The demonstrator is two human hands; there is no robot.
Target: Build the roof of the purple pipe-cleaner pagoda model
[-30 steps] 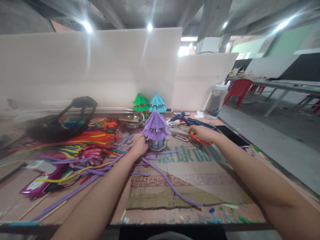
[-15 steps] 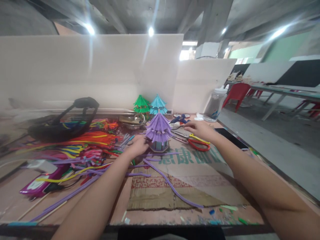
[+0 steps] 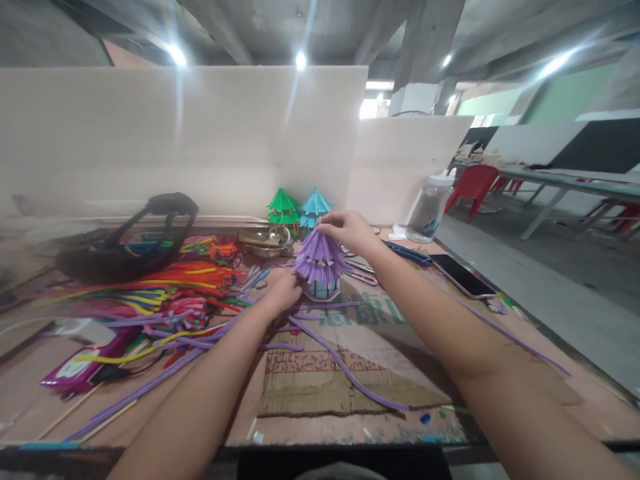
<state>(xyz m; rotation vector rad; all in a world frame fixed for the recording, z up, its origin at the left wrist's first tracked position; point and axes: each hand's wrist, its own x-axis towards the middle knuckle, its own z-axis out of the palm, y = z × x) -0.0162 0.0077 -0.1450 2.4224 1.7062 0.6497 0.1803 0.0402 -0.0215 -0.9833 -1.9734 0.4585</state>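
Observation:
A purple two-tiered pavilion model (image 3: 321, 260) stands upright on the cardboard (image 3: 320, 393). My right hand (image 3: 347, 230) pinches the peak of its roof from above. At the model's lower left side is my left hand (image 3: 284, 288), its fingers curled around the edge of the base and partly hidden. A purple strip (image 3: 345, 373) curves across the cardboard in front. Behind the model stand a green pavilion (image 3: 283, 208) and a blue one (image 3: 315, 205).
Orange and yellow strips (image 3: 195, 277), a black bag (image 3: 125, 250) and a magenta device (image 3: 75, 370) lie at left. On the right are a phone (image 3: 463, 276), blue-handled pliers (image 3: 407, 252) and a clear bottle (image 3: 427, 210). A white board (image 3: 200, 140) stands behind.
My right hand has moved left from beside the scissors to the roof peak. The model has shifted and turned slightly, while my left hand remains at its side.

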